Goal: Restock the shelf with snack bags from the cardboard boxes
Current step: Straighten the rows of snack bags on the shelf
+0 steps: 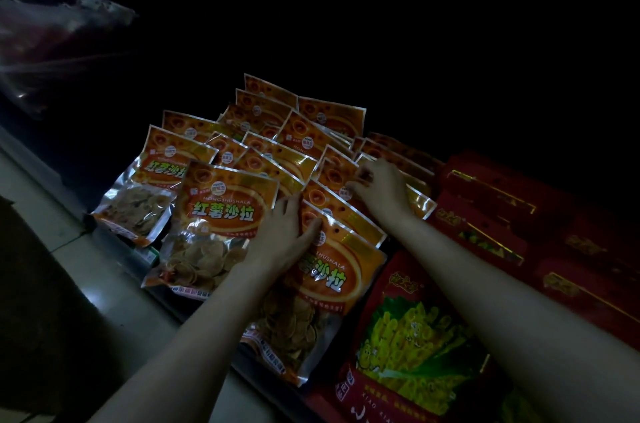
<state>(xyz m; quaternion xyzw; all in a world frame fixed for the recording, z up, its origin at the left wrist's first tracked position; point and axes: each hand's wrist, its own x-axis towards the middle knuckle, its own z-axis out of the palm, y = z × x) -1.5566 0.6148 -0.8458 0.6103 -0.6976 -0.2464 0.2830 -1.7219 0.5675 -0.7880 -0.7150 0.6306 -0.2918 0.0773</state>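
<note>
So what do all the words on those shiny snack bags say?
"红薯沙拉": big letters on the orange foil snack bags.
"HONGSHUSHALA": small print above them on the same bags.
Red bag with yellow crinkle chips: yellow logo and white print too blurred to read.
Dark red boxes: gold marks unreadable.

We see the orange snack bags (227,211) lying in overlapping rows on the dim shelf (114,242), each tilted back against the one behind, with a silver-edged top, red lettering and a clear window showing round chips. The nearest bag (311,301) lies flattest, at the shelf's front edge. Just right of it rest red snack bags (412,329) printed with yellow chips.
</note>
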